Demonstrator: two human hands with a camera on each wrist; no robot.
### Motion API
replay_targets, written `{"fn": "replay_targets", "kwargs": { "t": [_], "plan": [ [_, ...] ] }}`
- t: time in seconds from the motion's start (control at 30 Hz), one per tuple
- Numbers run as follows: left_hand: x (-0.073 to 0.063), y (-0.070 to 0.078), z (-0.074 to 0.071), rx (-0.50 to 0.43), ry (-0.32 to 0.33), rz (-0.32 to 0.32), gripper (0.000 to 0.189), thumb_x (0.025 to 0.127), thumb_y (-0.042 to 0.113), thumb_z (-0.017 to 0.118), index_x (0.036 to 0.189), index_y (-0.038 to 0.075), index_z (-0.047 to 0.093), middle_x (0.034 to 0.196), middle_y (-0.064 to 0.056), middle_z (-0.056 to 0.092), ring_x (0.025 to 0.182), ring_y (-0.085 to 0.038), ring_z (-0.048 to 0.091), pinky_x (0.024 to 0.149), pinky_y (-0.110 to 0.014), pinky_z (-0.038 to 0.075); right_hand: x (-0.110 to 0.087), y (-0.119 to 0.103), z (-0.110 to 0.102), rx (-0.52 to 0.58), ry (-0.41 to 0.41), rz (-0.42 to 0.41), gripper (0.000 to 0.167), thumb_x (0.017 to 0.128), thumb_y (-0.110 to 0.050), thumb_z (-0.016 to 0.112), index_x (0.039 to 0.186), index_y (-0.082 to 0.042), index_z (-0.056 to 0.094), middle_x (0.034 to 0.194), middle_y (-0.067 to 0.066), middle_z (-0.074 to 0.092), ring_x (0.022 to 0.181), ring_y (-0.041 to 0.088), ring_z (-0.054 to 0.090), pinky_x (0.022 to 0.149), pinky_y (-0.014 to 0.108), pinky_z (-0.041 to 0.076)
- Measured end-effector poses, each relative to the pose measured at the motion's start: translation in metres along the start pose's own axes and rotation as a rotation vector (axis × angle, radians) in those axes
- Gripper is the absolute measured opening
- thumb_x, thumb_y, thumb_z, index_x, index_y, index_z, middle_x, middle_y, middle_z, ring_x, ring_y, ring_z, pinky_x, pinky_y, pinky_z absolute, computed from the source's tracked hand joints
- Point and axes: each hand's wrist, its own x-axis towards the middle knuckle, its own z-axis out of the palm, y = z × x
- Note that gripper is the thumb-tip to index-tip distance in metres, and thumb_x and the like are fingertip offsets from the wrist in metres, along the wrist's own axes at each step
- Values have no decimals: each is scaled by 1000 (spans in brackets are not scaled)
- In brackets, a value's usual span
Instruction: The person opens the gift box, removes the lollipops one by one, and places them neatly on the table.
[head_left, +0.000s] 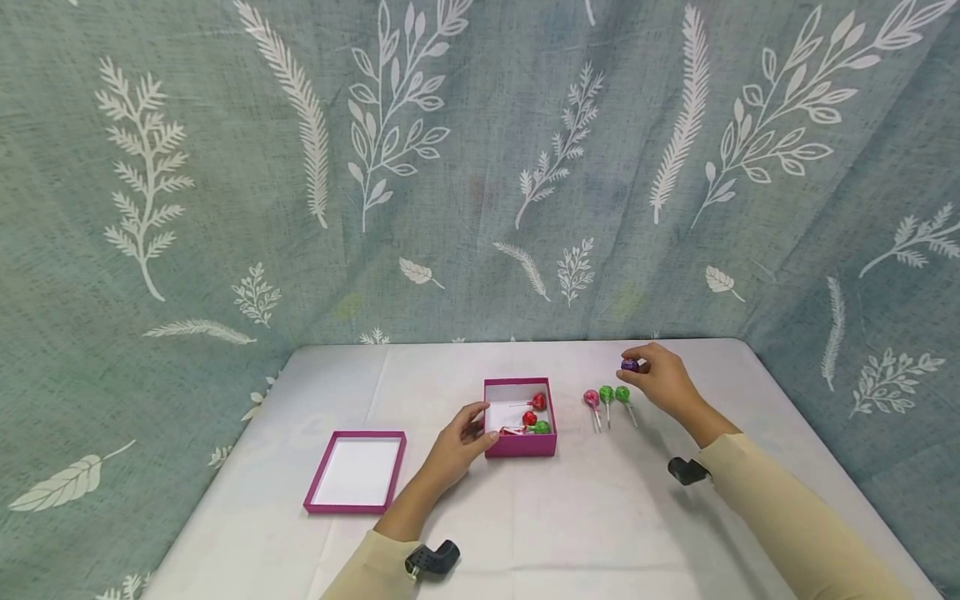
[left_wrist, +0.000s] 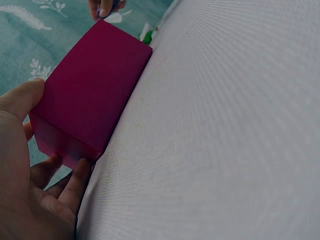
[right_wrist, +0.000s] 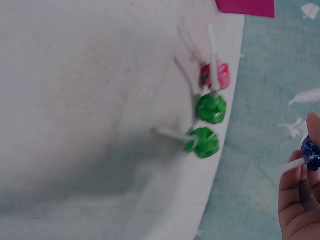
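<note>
An uncovered magenta box [head_left: 521, 446] with a white inside stands on the table. Several lollipops lie in it, among them a red lollipop [head_left: 538, 402] and a green lollipop [head_left: 541, 427]. My left hand [head_left: 453, 446] holds the box at its left side, thumb by the near corner and fingers against the side wall [left_wrist: 65, 142]. Raised at the right, my right hand [head_left: 663, 382] pinches a purple-blue lollipop [head_left: 629, 365] by its wrapped head; its white stick [right_wrist: 294, 165] points out in the right wrist view. Below that hand lie a pink lollipop [head_left: 592, 398] and two green lollipops [head_left: 623, 394] in a row.
The box's magenta-rimmed lid [head_left: 354, 508] lies at the left, white inside up. A white cloth covers the table [head_left: 570, 533]. Behind it hangs a green-blue curtain [head_left: 465, 167] with white leaf prints. A black device [head_left: 433, 558] sits on each wrist.
</note>
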Motion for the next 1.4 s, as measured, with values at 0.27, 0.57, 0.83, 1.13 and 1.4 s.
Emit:
{"fn": "replay_targets", "kwargs": {
  "t": [0.27, 0.57, 0.83, 1.13, 1.4],
  "plan": [
    [-5, 11, -1, -3, -1, 11, 60, 92, 26, 69, 143, 8, 44, 148, -24, 38, 130, -38, 45, 103, -44, 42, -2, 16, 2, 18, -24, 67, 36, 91, -16, 70, 122, 1, 62, 120, 18, 54, 101, 33, 61, 77, 43, 57],
    [-4, 9, -1, -1, -4, 3, 61, 92, 27, 70, 143, 9, 44, 148, -23, 38, 130, -37, 45, 103, -44, 43, -4, 31, 4, 10, -55, 110, 36, 90, -13, 69, 122, 4, 61, 118, 22, 55, 101, 36, 61, 74, 43, 56],
    [-4, 8, -1, -4, -4, 2, 62, 91, 28, 70, 143, 9, 44, 148, -23, 38, 131, -37, 45, 103, -45, 42, -2, 44, 12, -33, -87, 158, 37, 91, -16, 69, 122, 3, 62, 116, 21, 58, 100, 35, 60, 75, 44, 54],
    [7, -20, 3, -26, 18, 12, 63, 90, 32, 71, 144, 14, 45, 149, -20, 38, 131, -35, 45, 104, -44, 42, 3, 48, 20, -51, -122, 232, 37, 90, -12, 67, 124, 3, 60, 122, 23, 56, 101, 33, 58, 79, 44, 53],
    [10, -30, 4, -16, 35, 21, 65, 87, 39, 72, 142, 18, 47, 148, -18, 41, 129, -33, 47, 103, -44, 43, 6, 50, 23, -71, -171, 279, 38, 90, -10, 66, 125, 2, 59, 124, 24, 55, 115, 40, 51, 93, 55, 47]
  ]
}}
